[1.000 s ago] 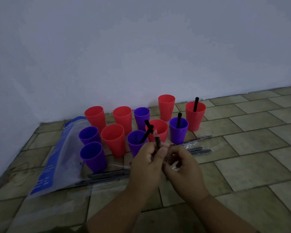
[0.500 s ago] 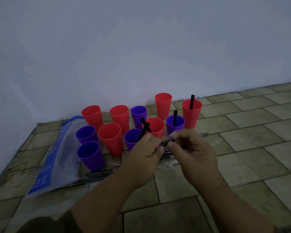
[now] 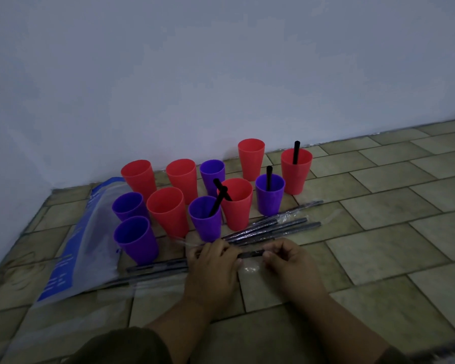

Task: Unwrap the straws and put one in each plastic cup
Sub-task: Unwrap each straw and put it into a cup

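Note:
Several red and purple plastic cups stand on the tiled floor by the wall. Black straws stick out of the far right red cup (image 3: 296, 170), the purple cup (image 3: 269, 194) beside it, the middle red cup (image 3: 236, 203) and the front purple cup (image 3: 205, 218). The other cups, such as the near left purple cup (image 3: 136, 239), show no straw. My left hand (image 3: 212, 266) and my right hand (image 3: 290, 261) hold one black wrapped straw (image 3: 250, 254) between them, low over the floor. Several wrapped straws (image 3: 276, 225) lie just beyond my hands.
A blue and clear plastic bag (image 3: 71, 248) lies flat at the left, under more wrapped straws (image 3: 155, 266). The white wall runs close behind the cups. Bare tiles (image 3: 384, 232) stretch to the right.
Both hands have dropped from in front of the cups to just above the floor, still holding a straw between them. The view has moved slightly.

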